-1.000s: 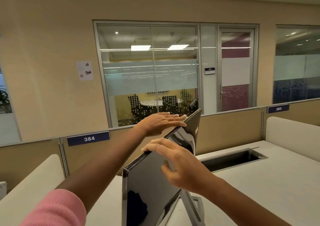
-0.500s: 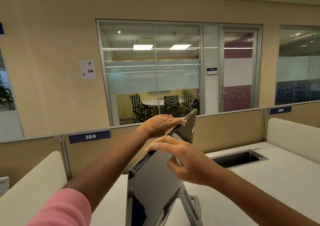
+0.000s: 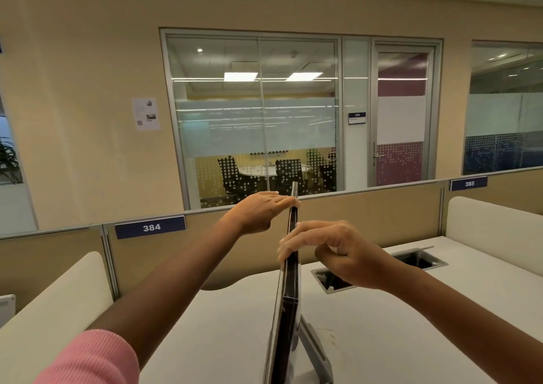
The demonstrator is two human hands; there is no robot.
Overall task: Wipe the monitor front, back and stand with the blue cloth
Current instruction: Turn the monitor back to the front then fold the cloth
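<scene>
i hold the monitor [image 3: 289, 295] edge-on between my hands, left hand [image 3: 261, 210] flat on its far top corner, right hand [image 3: 332, 254] pinching the nearer top edge.

Monitor [image 3: 289, 292] edge-on: screen and back faces not visible, bottom cut by frame edge. Stand [image 3: 316, 351] base cropped. Left hand [image 3: 261, 209] fingertips hidden behind monitor top. Door sign [image 3: 357, 118] text too small to read.
</scene>
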